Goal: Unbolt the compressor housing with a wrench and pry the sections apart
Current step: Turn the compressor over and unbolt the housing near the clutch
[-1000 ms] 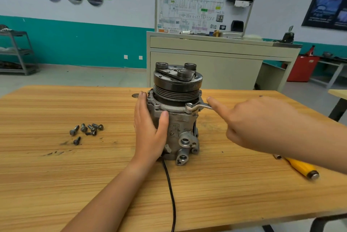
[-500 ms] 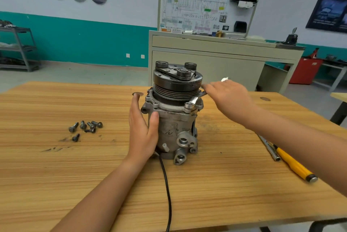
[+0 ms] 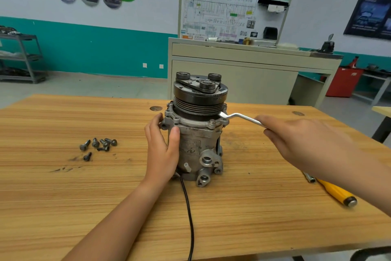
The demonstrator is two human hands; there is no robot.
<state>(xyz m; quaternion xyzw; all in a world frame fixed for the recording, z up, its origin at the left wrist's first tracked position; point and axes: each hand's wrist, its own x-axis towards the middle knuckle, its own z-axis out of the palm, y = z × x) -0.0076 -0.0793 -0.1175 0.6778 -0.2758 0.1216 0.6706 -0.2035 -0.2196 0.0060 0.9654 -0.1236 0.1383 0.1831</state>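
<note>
1. Since half a second earlier, the right hand (image 3: 296, 140) had swung out from beside the pulley (image 3: 200, 100) toward the right, and the wrench (image 3: 239, 117) handle now pointed rightward.
2. The right hand's fingers curled over the handle's end, gripping it; the wrench head sat at a flange bolt on the right side of the compressor (image 3: 196, 140).
3. The left hand (image 3: 163, 146) stayed clasped around the compressor's left side, thumb on the front.
4. The compressor stood upright mid-tabletop (image 3: 63, 197).
5. Loose bolts (image 3: 98, 144) lay well to the left; a black cable (image 3: 189, 208) ran from the base to the near edge.
6. The right forearm partly hid a yellow-handled screwdriver (image 3: 336, 193).
</note>
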